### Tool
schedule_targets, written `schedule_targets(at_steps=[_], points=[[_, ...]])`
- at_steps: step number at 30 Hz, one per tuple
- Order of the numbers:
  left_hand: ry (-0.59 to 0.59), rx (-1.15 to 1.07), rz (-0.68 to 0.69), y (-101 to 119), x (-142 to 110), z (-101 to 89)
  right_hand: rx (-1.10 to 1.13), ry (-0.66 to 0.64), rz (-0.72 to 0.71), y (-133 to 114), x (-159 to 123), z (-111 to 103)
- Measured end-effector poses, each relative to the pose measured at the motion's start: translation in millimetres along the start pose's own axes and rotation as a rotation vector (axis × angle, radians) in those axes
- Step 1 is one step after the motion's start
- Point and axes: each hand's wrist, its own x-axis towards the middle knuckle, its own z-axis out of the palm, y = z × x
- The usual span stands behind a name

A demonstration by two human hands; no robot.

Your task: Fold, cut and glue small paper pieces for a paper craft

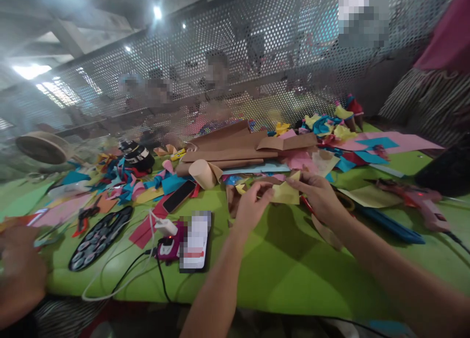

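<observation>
So your left hand (254, 203) and right hand (312, 191) are both pinching the yellow paper (288, 192), fingers nearly closed, right of frame center.

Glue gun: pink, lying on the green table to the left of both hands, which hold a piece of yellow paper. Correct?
No, wrong side. The head view shows the pink glue gun lying to the right of the left hand and right hand. The rest holds: it is on the green table, and both hands hold the yellow paper.
</observation>
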Motion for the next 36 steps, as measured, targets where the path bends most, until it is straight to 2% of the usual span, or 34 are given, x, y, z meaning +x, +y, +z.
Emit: schedule_targets(at_steps=[2, 6, 8, 10, 12, 16, 19, 23, 27, 30, 36], points=[[-0.043, -0.021, -0.040, -1.1, -1.0, 5.2, -0.018, -0.040, -0.016, 0.3, -3.5, 5.5], [0.025, -0.174, -0.140, -7.8, 2.1, 8.3, -0.033, -0.164, 0.002, -1.5, -6.2, 9.2], [0.050, -0.254, -0.177, -10.0, 3.7, 7.6, -0.081, -0.185, -0.003, -0.5, -5.4, 7.4], [0.034, -0.281, -0.174, -10.4, 3.9, 7.1, -0.129, -0.155, -0.035, 2.5, -3.6, 4.5], [-0.025, -0.247, -0.103, -9.7, 2.6, 7.2, -0.161, -0.102, -0.075, 6.4, -1.2, 1.3], [-0.109, -0.008, 0.071, -7.7, -1.2, 8.0, -0.185, -0.044, -0.098, 11.0, 3.0, -2.5], [-0.099, 0.123, 0.085, -5.8, -2.0, 7.7, -0.185, -0.046, -0.090, 10.6, 3.8, -2.6], [-0.114, 0.095, 0.102, -2.0, -1.6, 6.6, -0.191, -0.048, -0.107, 7.3, 1.9, -1.4], [-0.111, 0.075, 0.092, -0.7, -1.4, 6.3, -0.189, -0.058, -0.131, 3.6, 0.3, 0.1], [-0.096, 0.030, 0.057, -3.4, -0.5, 6.4, -0.186, -0.082, -0.092, 1.4, -1.3, 1.5], [-0.009, -0.047, -0.090, -14.7, 3.0, 5.2, -0.138, -0.083, -0.074, -2.1, -5.9, 3.8]])
